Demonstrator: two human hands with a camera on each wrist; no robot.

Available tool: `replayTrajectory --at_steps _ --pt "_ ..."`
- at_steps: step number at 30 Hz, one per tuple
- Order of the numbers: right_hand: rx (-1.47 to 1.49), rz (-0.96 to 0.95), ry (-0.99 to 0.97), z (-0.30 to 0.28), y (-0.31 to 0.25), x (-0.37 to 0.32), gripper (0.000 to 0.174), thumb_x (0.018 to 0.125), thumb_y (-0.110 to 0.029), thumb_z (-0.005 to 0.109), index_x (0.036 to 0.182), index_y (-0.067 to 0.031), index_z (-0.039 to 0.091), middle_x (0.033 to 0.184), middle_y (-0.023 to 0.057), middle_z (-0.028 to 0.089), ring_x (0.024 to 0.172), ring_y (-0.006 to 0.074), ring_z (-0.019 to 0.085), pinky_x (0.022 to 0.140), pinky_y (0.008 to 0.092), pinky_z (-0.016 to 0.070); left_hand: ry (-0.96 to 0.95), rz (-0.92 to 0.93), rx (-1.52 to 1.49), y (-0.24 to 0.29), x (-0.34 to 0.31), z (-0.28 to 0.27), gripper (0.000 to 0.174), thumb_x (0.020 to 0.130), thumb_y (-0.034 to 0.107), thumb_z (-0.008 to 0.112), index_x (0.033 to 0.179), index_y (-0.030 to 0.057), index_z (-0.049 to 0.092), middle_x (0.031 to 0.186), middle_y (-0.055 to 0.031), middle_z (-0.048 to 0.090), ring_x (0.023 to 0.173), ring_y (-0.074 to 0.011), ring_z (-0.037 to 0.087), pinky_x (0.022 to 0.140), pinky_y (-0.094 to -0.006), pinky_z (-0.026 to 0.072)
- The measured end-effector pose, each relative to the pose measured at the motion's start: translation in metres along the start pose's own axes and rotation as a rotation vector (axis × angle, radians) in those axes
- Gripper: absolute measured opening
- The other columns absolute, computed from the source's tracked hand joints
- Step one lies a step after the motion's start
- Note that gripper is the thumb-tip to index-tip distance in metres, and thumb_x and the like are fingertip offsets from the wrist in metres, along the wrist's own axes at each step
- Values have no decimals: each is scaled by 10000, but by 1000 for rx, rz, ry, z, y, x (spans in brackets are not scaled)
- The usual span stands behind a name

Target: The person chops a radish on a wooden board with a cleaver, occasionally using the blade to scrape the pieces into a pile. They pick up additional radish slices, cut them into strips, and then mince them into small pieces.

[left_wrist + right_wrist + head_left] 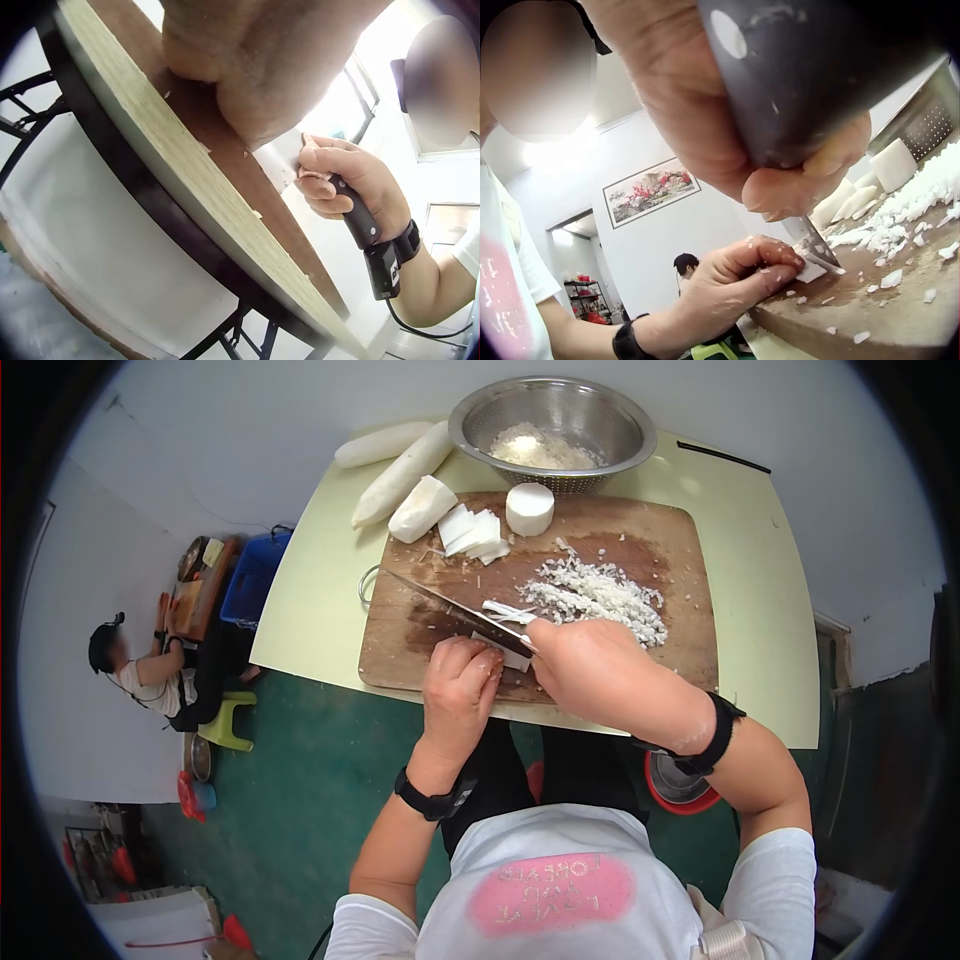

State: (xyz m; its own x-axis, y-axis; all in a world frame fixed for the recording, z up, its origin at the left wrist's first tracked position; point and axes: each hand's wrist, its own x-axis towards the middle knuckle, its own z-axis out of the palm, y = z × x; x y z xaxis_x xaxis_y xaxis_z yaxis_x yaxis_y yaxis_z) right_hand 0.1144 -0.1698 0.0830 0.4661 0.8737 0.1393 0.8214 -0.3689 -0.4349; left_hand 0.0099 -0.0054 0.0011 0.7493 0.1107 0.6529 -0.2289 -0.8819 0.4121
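My right hand (610, 670) grips the black handle of a kitchen knife (455, 608), whose blade points to the far left over the wooden cutting board (400, 650). At the board's near edge, curled fingers of my left hand (460, 685) hold down white radish slices (512, 656) right beside the blade. In the right wrist view, the thumb and fingers pinch a radish slice (810, 273) at its end. Thin radish strips (508, 611) lie on the blade's other side. Finely chopped radish (600, 595) is spread over the board's right half.
Stacked radish slices (472, 532), a cut radish piece (424, 510) and a short radish chunk (530, 509) sit along the board's back. Whole radishes (405, 475) lie behind. A metal colander (635, 445) holds chopped radish. Another person (150, 675) sits away to the left.
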Motion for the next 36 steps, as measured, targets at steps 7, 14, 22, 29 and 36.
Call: replayTrajectory --at_steps 7,14,22,29,36 --pt "-4 47 -88 -15 -11 -22 103 819 -73 603 871 13 581 671 208 651 657 398 673 606 484 544 4 -5 18 0 -1 1 182 740 -23 722 908 13 660 955 -127 627 947 -350 587 811 -430 499" --pt "57 -10 9 2 -6 -8 106 844 -92 600 831 7 563 602 221 597 601 419 639 547 498 513 -12 -20 15 -1 -1 1 189 735 -24 718 912 9 660 962 -133 630 949 -358 587 829 -443 495" --pt "27 -2 29 1 -1 -1 124 840 -113 603 839 10 589 657 227 621 671 439 642 621 511 522 19 12 18 0 -3 3 201 729 -29 723 915 13 658 956 -126 628 938 -342 583 814 -429 492" --pt "45 62 -56 -12 -10 -21 109 826 -90 611 837 18 598 660 224 631 661 421 658 606 499 531 22 -2 28 0 -3 4 204 730 -30 730 916 16 660 948 -123 626 936 -347 581 816 -430 492" --pt "76 -21 -22 4 -4 1 102 819 -76 594 813 25 589 642 244 617 646 438 645 594 509 521 5 -13 34 -1 -4 3 182 741 -22 727 906 11 660 943 -129 629 941 -355 583 823 -437 495"
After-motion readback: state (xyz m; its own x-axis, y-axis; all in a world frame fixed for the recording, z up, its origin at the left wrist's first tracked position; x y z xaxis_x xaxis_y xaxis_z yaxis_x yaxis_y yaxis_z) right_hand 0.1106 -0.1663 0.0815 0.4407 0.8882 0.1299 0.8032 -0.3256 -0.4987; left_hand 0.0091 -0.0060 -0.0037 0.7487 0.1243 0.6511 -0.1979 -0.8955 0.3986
